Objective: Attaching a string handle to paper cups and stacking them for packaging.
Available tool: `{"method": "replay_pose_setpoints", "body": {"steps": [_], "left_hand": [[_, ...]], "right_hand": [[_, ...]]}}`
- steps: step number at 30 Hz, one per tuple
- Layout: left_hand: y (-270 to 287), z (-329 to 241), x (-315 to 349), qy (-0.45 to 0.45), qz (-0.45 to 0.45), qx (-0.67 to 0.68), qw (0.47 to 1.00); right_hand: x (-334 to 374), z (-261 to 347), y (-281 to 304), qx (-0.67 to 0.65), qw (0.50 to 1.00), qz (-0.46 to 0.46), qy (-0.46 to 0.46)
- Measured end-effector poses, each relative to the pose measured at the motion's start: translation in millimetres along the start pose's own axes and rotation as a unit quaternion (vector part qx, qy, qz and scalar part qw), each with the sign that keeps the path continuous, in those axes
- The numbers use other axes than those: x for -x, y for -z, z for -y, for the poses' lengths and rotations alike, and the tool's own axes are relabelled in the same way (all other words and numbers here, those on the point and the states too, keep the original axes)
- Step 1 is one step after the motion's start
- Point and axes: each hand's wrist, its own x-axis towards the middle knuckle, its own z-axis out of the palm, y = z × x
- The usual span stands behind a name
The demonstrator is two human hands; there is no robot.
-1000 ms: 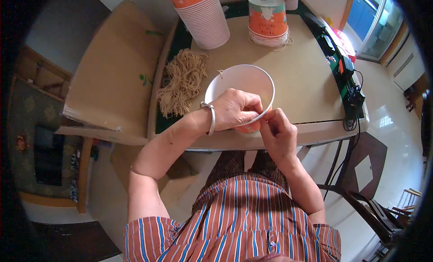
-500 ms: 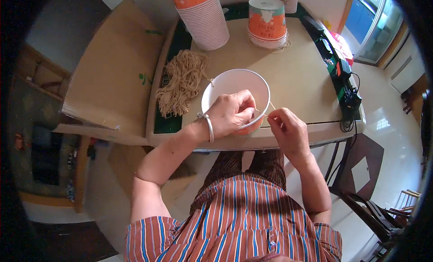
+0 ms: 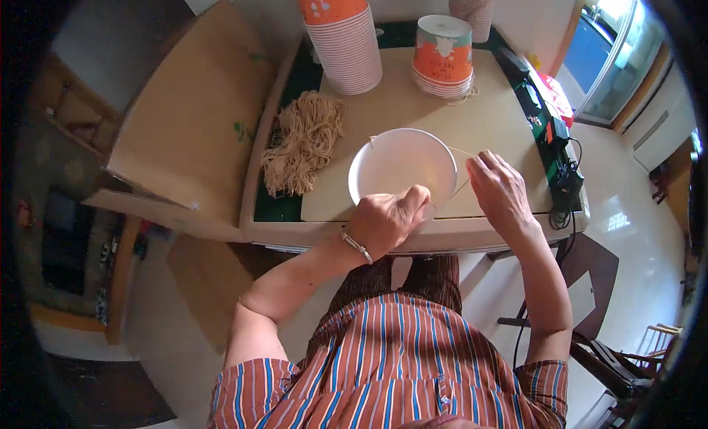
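A tan board lies on a green-surfaced table [image 3: 509,149] with a pale, curved edge; an open cardboard carton [image 3: 192,112] stands at its left. The paper bucket [image 3: 391,163] sits near the front of the board, mouth upward, its plain white inside showing and its rim round. A small knot shows at its far left rim. A thin beige cord [image 3: 462,151] runs from the right rim to the right hand [image 3: 500,185] and slants back toward the near rim. There the left hand [image 3: 391,219] is bunched closed, its exact grip hidden. The right hand, apart from it, has its fingers side by side at the cord; whether they pinch it I cannot tell. Loose cords [image 3: 306,141] lie heaped on the left, near a tall bucket stack [image 3: 345,53] and a shorter orange one [image 3: 442,56].
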Motion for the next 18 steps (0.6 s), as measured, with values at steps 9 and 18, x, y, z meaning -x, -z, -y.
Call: {"method": "replay_pose_setpoints", "body": {"steps": [9, 18], "left_hand": [[-2.1, 13.0, -2.3, -0.076, -0.042, 0.010, 0.996], [9.7, 29.1, -3.0, -0.121, -0.025, -0.006, 0.992]], "right_hand": [[-34.4, 15.7, 4.3, -0.180, 0.972, -0.150, -0.001], [-7.5, 42.2, 25.6, -0.095, 0.979, -0.120, 0.135]]}}
